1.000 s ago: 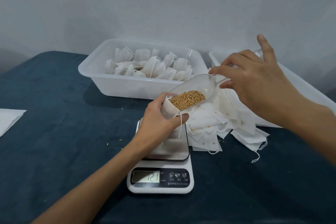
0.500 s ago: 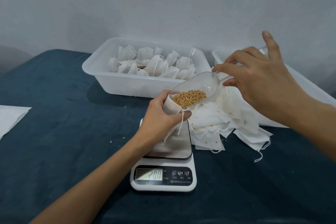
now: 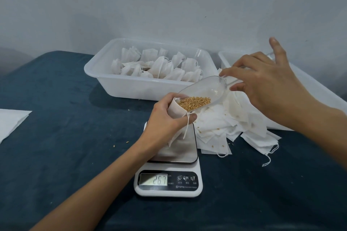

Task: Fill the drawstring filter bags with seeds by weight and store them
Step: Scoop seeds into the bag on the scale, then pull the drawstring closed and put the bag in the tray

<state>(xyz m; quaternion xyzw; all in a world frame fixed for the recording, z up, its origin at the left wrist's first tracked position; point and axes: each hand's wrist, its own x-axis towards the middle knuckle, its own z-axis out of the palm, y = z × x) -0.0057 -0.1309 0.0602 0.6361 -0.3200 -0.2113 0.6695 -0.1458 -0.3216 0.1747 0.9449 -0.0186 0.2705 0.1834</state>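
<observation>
Dark blue cloth covers our worktop (image 3: pixel 56 137). Our left hand (image 3: pixel 165 120) grips the filter bag (image 3: pixel 176 109) open over the scale (image 3: pixel 169 174); our right hand (image 3: pixel 262 84) pinches the scoop (image 3: pixel 202 90). We should trickle seeds (image 3: pixel 194 102) slowly, watching the display.

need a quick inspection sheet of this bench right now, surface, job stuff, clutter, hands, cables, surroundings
surface: dark blue cloth, a few loose seeds on it.
job's things: filter bag held open over the scale, display shows 267; clear scoop with seeds tipped at the bag's mouth; filled bags in the white tub; second tub at right.
clutter: heap of empty bags beside the scale; white sheet at left edge.
hands: left hand grips the bag; right hand pinches the scoop's handle.
cables: nothing seen.
surroundings: plain pale wall.
</observation>
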